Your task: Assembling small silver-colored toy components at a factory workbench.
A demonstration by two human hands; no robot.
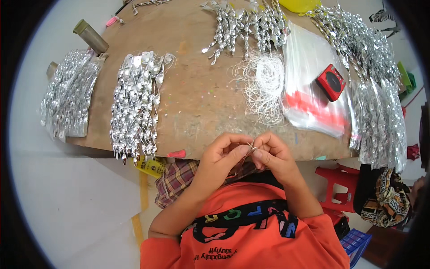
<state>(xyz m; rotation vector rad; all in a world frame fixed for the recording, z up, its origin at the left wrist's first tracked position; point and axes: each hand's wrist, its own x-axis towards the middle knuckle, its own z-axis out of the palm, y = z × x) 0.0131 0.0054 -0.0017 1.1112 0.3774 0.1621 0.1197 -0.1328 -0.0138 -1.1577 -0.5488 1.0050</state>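
Note:
At the table's front edge my left hand (222, 158) and my right hand (277, 157) meet, thumbs and fingertips pinched together. Between them is a thin pale string (251, 146), with a small shiny bit at the fingertips; the rest is hidden by my fingers. Beyond my hands, slightly right, lies a loose tangle of white strings (265, 85). A bunch of silver twisted spiral ornaments (138, 103) is laid out to the left, strings at its top. More silver spirals (246, 27) lie at the far side of the table.
Clear plastic bags (309, 58) with red strips lie to the right, a red speaker-like box (331, 82) on them. Bagged spirals (74, 94) sit at the left edge, near a metal cylinder (91, 36). Spirals (378, 116) heap along the right edge. A red stool (336, 186) stands below.

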